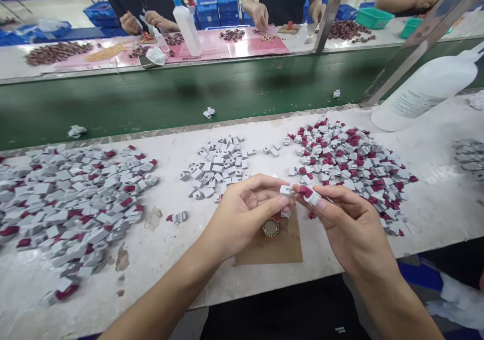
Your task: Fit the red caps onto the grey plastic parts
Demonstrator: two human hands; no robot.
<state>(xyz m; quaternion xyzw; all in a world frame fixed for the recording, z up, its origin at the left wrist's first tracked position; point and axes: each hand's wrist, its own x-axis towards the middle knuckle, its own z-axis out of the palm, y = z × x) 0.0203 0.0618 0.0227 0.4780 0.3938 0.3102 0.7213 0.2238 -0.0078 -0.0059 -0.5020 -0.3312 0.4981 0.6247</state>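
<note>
Between the thumb and fingers of my left hand (252, 209) is a small grey plastic block (285, 190). My right hand (346, 219) pinches a maroon and grey plastic piece (309, 195), held close to the block but apart from it. Below both hands lies a brown cardboard sheet (270, 252) with a round bottle cap (270, 227) on it. A pile of plain grey blocks (217, 163) lies just beyond my left hand. Past my right hand spreads a heap of maroon and grey pieces (348, 153).
A large heap of joined grey and maroon parts (75, 194) covers the table's left side. One such part (177, 217) lies alone. Beyond runs a green conveyor belt (159, 98) carrying a few pieces. A white bottle (423, 93) stands at right. Co-workers' hands (260, 17) work opposite.
</note>
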